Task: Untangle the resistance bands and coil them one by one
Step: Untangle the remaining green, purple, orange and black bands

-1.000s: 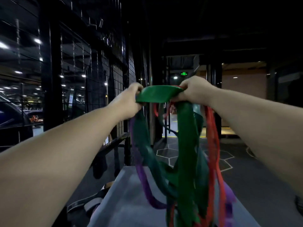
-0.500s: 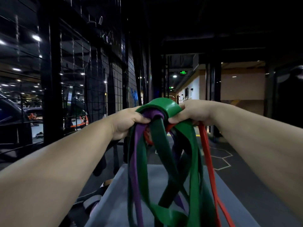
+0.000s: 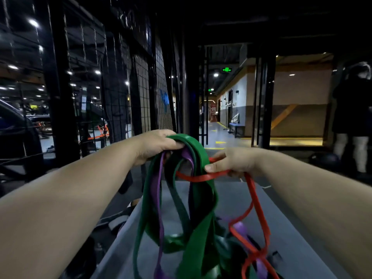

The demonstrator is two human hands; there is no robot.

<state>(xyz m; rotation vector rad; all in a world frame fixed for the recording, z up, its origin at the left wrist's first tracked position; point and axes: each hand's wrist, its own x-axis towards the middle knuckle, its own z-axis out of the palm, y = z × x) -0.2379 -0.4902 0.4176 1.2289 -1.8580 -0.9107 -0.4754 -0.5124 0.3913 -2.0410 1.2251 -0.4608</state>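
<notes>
At centre frame the left hand (image 3: pixel 159 144) clutches the top of the bunched resistance bands (image 3: pixel 193 198), fingers wrapped tight, while the right hand (image 3: pixel 233 163) pinches the red band (image 3: pixel 203 177). Tugging red sideways could cinch the knot low right.

head cam | single view | faces forward, slightly down | close over both outstretched forearms | corridor beyond

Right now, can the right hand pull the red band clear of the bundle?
Probably not yet. The right hand already pinches the red band, but it passes behind the green band held by the left hand and knots low down with the purple band.
</notes>
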